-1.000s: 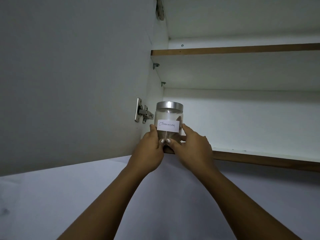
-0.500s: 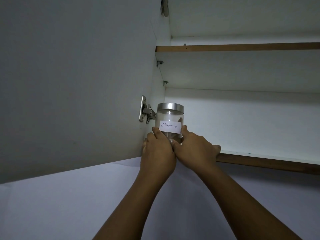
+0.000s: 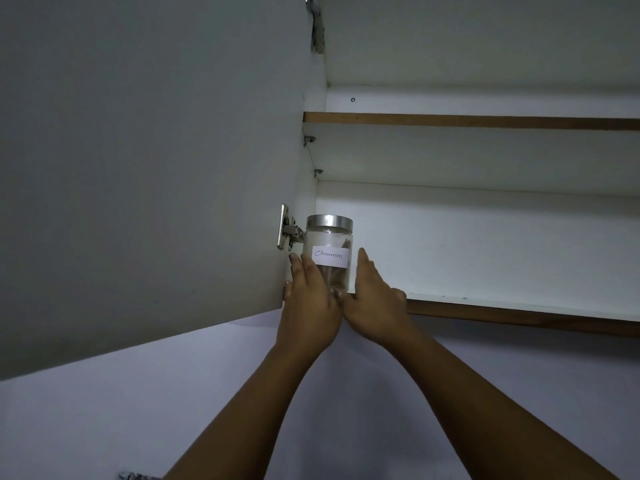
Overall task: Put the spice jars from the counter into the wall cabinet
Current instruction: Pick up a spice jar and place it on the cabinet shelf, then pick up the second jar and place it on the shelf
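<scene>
Head view: a clear, cylindrical glass jar [image 3: 329, 244] with a brushed-metal lid [image 3: 329, 221] is flanked by the flat, straight-fingered left hand [image 3: 310, 306] and right hand [image 3: 374, 303]; nothing is gripped.

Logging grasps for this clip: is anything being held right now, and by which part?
Nothing is gripped. The cinnamon jar stands on the bottom shelf; the left hand and right hand lie straight-fingered against its lower sides.

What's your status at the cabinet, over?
Both open: left hand and right hand flat against cinnamon jar sides. Jar upright on lower shelf, left end. Door hinge close on its left.
</scene>
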Demonstrator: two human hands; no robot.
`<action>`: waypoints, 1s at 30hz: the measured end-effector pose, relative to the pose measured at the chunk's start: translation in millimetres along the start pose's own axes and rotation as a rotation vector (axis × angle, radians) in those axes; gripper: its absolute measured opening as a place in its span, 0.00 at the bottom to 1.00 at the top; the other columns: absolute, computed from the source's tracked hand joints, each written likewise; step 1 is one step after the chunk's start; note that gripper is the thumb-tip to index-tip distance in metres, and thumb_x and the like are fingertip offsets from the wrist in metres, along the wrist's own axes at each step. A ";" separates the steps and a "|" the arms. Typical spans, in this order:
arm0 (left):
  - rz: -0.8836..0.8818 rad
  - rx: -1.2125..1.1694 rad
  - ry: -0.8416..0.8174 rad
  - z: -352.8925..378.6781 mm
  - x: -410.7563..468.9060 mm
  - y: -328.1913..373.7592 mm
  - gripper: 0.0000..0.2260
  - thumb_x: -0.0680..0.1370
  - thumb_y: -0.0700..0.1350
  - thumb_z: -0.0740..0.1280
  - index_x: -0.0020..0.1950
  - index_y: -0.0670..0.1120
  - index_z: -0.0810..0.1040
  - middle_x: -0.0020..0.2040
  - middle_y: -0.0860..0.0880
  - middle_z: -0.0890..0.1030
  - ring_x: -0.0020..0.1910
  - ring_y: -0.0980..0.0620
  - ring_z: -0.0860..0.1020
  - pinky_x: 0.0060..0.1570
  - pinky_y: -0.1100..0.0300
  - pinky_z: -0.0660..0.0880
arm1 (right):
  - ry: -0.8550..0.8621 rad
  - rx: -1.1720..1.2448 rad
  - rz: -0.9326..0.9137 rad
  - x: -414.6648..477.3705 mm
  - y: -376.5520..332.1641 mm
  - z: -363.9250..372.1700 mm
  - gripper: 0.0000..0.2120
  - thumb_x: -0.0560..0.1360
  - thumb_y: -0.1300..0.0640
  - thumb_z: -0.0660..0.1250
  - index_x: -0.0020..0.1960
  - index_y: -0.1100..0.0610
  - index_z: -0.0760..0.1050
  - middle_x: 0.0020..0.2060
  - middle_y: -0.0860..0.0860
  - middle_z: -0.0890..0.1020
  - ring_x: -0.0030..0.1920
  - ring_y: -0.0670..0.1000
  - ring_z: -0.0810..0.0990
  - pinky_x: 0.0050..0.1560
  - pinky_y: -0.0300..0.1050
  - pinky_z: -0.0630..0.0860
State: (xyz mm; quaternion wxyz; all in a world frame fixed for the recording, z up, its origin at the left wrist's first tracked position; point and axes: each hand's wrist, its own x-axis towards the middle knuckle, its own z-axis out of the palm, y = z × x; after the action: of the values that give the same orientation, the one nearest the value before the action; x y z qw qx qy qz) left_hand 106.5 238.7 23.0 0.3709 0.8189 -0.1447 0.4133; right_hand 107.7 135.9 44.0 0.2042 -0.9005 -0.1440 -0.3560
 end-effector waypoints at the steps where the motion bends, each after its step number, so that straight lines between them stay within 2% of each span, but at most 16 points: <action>1: 0.039 -0.005 0.001 -1.8 -7.5 3.4 0.30 0.81 0.43 0.55 0.75 0.41 0.39 0.77 0.41 0.41 0.76 0.43 0.46 0.74 0.50 0.50 | 0.021 0.005 -0.026 -10.7 -1.0 -3.0 0.36 0.77 0.47 0.56 0.76 0.55 0.39 0.76 0.57 0.53 0.74 0.58 0.59 0.69 0.59 0.57; 3: 0.105 -0.002 0.009 -0.7 -24.5 9.9 0.30 0.81 0.43 0.54 0.75 0.42 0.37 0.77 0.43 0.41 0.76 0.46 0.46 0.74 0.52 0.50 | 0.070 0.033 -0.052 -33.6 1.0 -5.6 0.33 0.79 0.49 0.53 0.76 0.56 0.39 0.76 0.57 0.47 0.76 0.56 0.51 0.73 0.57 0.52; 6: 0.177 -0.018 -0.014 1.4 -57.3 28.3 0.29 0.81 0.42 0.54 0.74 0.43 0.37 0.77 0.44 0.41 0.76 0.49 0.45 0.74 0.57 0.49 | 0.058 0.060 -0.052 -75.2 12.9 -17.0 0.31 0.81 0.49 0.50 0.76 0.56 0.37 0.77 0.54 0.43 0.76 0.51 0.43 0.75 0.55 0.45; 9: 0.242 -0.004 -0.042 11.7 -105.0 46.6 0.28 0.81 0.42 0.53 0.72 0.44 0.35 0.76 0.45 0.40 0.75 0.54 0.42 0.73 0.61 0.45 | 0.017 0.028 -0.061 -125.2 30.5 -32.2 0.30 0.81 0.48 0.47 0.75 0.55 0.35 0.76 0.52 0.41 0.76 0.50 0.40 0.74 0.52 0.40; 13: 0.174 -0.015 -0.115 34.9 -178.8 73.9 0.27 0.82 0.46 0.50 0.74 0.46 0.36 0.72 0.53 0.35 0.71 0.61 0.39 0.69 0.67 0.40 | -0.046 0.020 -0.031 -202.1 60.4 -48.2 0.29 0.81 0.49 0.45 0.75 0.54 0.34 0.76 0.51 0.39 0.75 0.49 0.37 0.75 0.50 0.40; 16: 0.131 -0.011 -0.197 57.9 -242.3 98.7 0.27 0.82 0.46 0.50 0.74 0.46 0.37 0.73 0.53 0.35 0.72 0.60 0.38 0.68 0.69 0.39 | -0.116 0.038 0.024 -268.9 90.1 -60.0 0.28 0.81 0.50 0.45 0.76 0.53 0.36 0.76 0.51 0.39 0.75 0.49 0.37 0.75 0.49 0.41; 21: 0.061 -0.014 -0.354 94.5 -356.9 141.0 0.27 0.81 0.43 0.52 0.75 0.41 0.42 0.77 0.43 0.44 0.75 0.54 0.42 0.69 0.68 0.42 | -0.246 0.032 0.081 -383.2 141.9 -77.5 0.28 0.80 0.50 0.49 0.76 0.54 0.42 0.77 0.53 0.47 0.76 0.52 0.42 0.76 0.54 0.48; 25: -0.040 0.002 -0.503 121.3 -448.1 159.8 0.26 0.81 0.44 0.53 0.75 0.40 0.44 0.77 0.42 0.45 0.76 0.51 0.44 0.71 0.64 0.46 | -0.362 0.045 0.163 -472.6 178.0 -78.5 0.29 0.80 0.47 0.52 0.76 0.55 0.45 0.76 0.55 0.50 0.76 0.54 0.46 0.75 0.52 0.50; 30: -0.130 0.031 -0.656 149.0 -531.8 164.6 0.27 0.81 0.45 0.53 0.75 0.39 0.46 0.77 0.40 0.47 0.76 0.51 0.45 0.70 0.62 0.46 | -0.485 0.058 0.252 -555.4 208.6 -67.2 0.30 0.79 0.50 0.55 0.76 0.55 0.48 0.76 0.57 0.52 0.76 0.55 0.50 0.73 0.50 0.51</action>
State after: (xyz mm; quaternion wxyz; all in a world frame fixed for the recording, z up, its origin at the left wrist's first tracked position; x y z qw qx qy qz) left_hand -226.0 -19.1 -370.9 0.3177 0.9213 -0.1977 0.1055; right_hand -238.6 -141.5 -355.6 0.2322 -0.9639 -0.0858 -0.0977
